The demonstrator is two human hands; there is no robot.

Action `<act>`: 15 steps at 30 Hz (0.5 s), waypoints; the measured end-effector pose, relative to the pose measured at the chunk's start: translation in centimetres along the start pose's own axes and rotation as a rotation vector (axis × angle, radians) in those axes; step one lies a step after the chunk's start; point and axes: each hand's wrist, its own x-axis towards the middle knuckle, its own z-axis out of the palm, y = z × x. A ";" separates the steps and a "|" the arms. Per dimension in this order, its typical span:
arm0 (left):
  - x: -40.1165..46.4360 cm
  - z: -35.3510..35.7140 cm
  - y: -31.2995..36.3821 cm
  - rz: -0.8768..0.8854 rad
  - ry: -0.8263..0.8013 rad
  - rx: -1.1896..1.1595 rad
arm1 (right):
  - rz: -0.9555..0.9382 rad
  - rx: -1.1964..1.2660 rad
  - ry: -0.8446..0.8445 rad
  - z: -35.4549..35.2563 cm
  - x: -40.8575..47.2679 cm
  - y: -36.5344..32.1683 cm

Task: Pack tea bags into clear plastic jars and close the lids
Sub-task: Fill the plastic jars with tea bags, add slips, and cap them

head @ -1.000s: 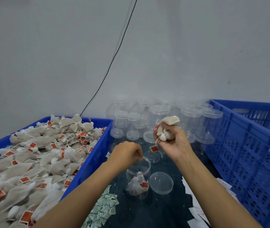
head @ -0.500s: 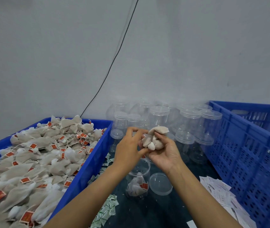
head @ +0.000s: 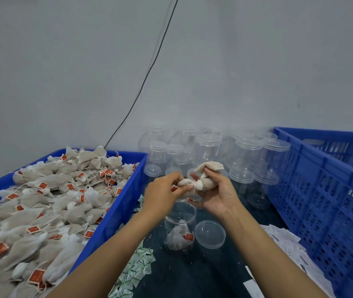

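My right hand holds a small bunch of beige tea bags above an open clear jar. My left hand pinches one tea bag at the left end of that bunch. The jar stands on the dark table and has tea bags with an orange tag at its bottom. Its clear lid lies flat on the table just to its right.
A blue crate heaped with tagged tea bags fills the left. Several lidded clear jars stand at the back against the wall. A slotted blue crate is on the right. Small green sachets and white packets lie on the table.
My right hand has come down and left with the bunch. My left hand rose from the jar's mouth to the bunch and now pinches one bag.
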 end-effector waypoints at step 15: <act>-0.2 -0.2 -0.5 -0.166 -0.265 0.203 | -0.107 -0.040 0.033 0.5 0.0 0.9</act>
